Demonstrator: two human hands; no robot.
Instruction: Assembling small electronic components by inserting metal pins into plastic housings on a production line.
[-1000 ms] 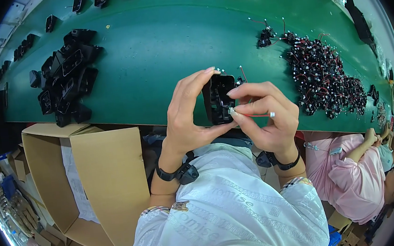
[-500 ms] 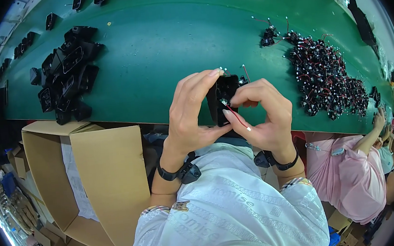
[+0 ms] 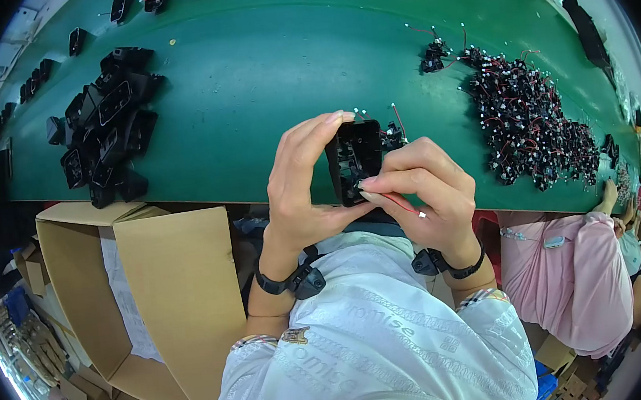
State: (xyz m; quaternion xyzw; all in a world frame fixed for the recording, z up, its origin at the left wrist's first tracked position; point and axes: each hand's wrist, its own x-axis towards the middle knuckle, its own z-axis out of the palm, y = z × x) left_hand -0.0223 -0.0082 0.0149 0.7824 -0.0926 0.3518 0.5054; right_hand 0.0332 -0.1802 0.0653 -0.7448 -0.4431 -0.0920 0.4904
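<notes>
Left hand clamped on a black plastic housing, held upright above the near table edge, thumb low, fingers over the top. Right hand pinches closed on a thin red wire at the housing's side.

Risks, as judged: wire is slim and flexible, so it may kink or pull from its small wired part if tugged. Housing is smooth, hard, boxy; a loose hold could let it twist or drop off the edge toward the open cardboard box.

Green table: matte, flat. Far left, heap of black housings. Far right, tangled pile of small black parts with red wires.
</notes>
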